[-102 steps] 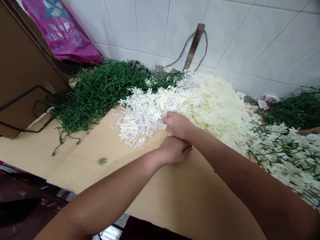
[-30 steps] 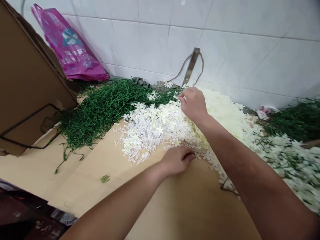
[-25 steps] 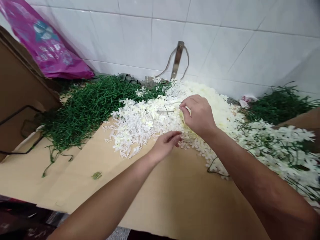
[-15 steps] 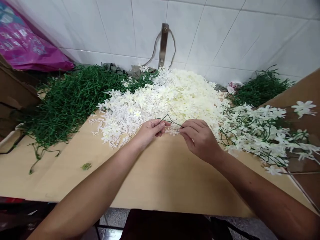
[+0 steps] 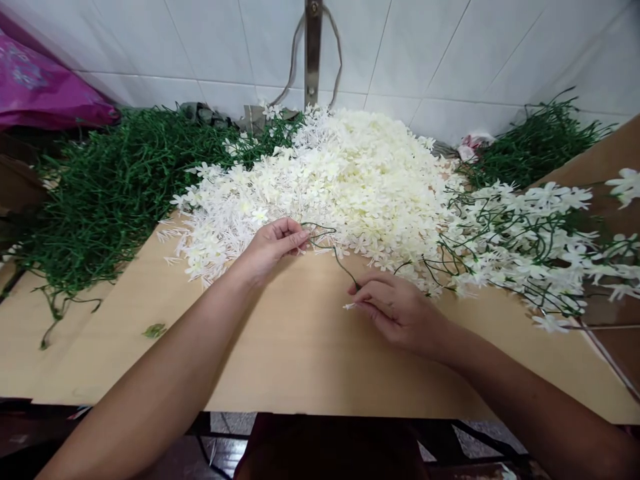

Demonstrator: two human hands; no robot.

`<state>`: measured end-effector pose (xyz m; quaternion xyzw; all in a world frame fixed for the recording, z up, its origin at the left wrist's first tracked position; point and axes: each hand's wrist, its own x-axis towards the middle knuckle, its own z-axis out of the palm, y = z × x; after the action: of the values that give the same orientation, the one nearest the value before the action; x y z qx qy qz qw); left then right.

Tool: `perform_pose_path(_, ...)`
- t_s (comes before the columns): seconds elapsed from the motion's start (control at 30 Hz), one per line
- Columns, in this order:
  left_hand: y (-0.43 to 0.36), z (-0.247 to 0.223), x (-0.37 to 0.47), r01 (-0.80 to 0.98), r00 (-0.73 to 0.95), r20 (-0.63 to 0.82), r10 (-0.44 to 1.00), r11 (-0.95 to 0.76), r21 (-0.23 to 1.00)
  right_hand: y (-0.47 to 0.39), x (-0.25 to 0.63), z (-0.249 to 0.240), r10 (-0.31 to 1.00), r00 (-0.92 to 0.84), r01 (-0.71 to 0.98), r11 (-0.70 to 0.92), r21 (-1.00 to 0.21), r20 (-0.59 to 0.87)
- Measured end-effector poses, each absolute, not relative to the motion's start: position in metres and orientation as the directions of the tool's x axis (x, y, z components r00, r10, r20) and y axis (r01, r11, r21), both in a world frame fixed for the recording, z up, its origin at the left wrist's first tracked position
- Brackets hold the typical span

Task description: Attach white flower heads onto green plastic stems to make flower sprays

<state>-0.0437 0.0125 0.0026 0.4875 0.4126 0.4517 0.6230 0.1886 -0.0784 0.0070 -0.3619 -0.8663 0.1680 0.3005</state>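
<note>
right hand (image 5: 397,308) has drawn back; it and left hand (image 5: 270,248) pinch a green stem (image 5: 341,263).

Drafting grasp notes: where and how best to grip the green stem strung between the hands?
Probably a fingertip pinch on the stem just short of the right hand, coming from the near side. It's thin, and there it runs as a single strand over cardboard; by the left hand it bends back against the flowers.
</note>
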Motion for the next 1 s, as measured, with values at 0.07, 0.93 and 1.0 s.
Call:
perform_pose_path(0.07,0.012,0.002,-0.043,-0.156,0.273,-0.108,0.956,0.155,0.976,-0.08,0.187,0.009,0.753,-0.547,0.533,0.651,-0.541,0.367)
perform_pose_path(0.93,-0.018,-0.001,-0.012,0.26,0.413,0.236,0.88,-0.363,0.895,-0.043,0.166,0.002,0.967,-0.247,0.257,0.009,-0.966,-0.057)
perform_pose_path(1.0,-0.016,-0.001,-0.012,0.211,0.371,0.182,0.91,-0.274,0.938,-0.045,0.164,-0.001,0.972,-0.233,0.212,0.031,-0.977,-0.02)
